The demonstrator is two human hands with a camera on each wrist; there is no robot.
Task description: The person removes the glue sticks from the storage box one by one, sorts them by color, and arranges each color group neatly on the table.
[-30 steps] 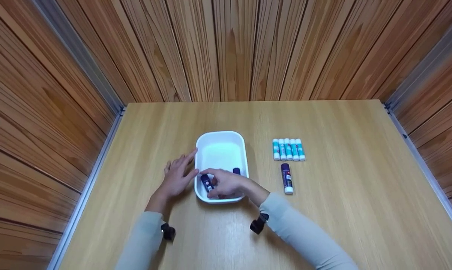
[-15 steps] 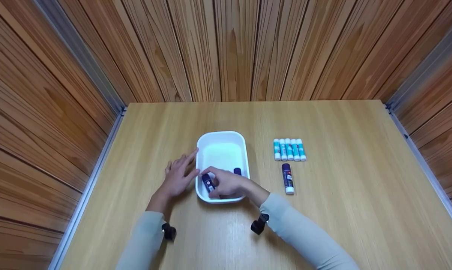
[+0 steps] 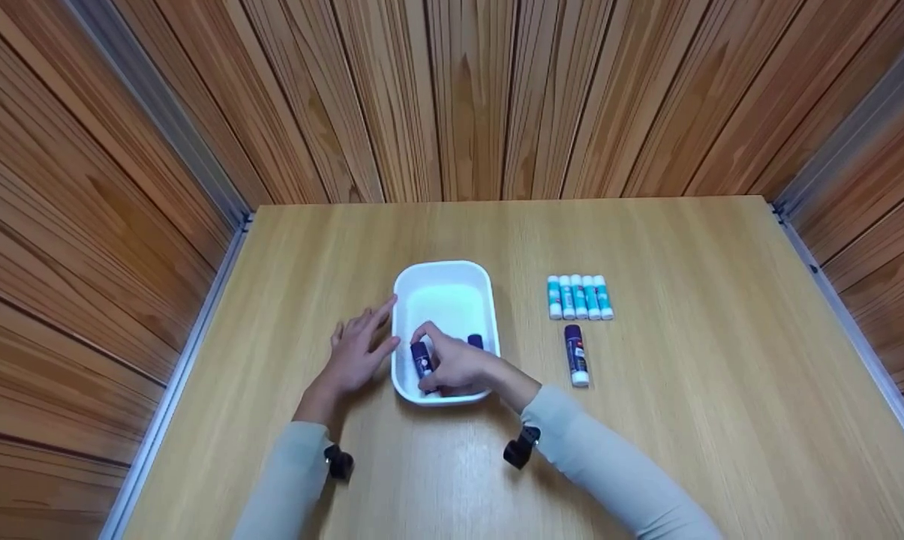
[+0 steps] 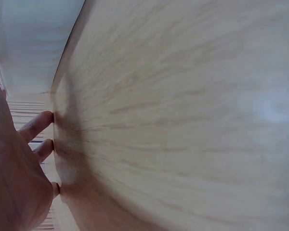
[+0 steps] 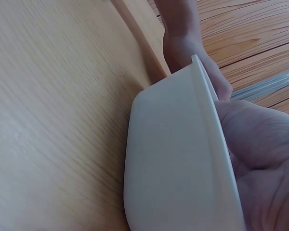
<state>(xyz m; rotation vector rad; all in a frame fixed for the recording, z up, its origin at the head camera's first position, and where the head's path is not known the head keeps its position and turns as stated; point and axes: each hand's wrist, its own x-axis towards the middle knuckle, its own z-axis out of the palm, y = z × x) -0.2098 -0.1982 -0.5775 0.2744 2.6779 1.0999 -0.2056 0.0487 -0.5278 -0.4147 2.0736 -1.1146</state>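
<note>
Inside a white plastic basin [image 3: 442, 281], my right hand [image 3: 459, 364] pinches a dark purple glue stick [image 3: 421, 358] between thumb and fingers, near the basin's left side. The dark cap of another glue stick [image 3: 475, 341] shows beyond that hand; its other end is hidden. My left hand [image 3: 354, 352] touches the basin's left rim with index finger and thumb, fingers spread. Other fingertips of the left hand [image 4: 19, 168] rest on the table in the left wrist view. In the right wrist view, the basin wall [image 5: 173, 154] hides the fingers of the right hand [image 5: 260, 144].
Right of the basin, several turquoise-and-white glue sticks [image 3: 580, 298] lie side by side in a row. A purple glue stick with a white end [image 3: 576, 356] lies just below that row. Wood-plank walls [image 3: 467, 105] bound the table [image 3: 684, 375] at the back and sides.
My right hand has shifted the pinched glue stick slightly to the right and away from the basin's left wall, turning it a little straighter. My left hand stays at the rim.
</note>
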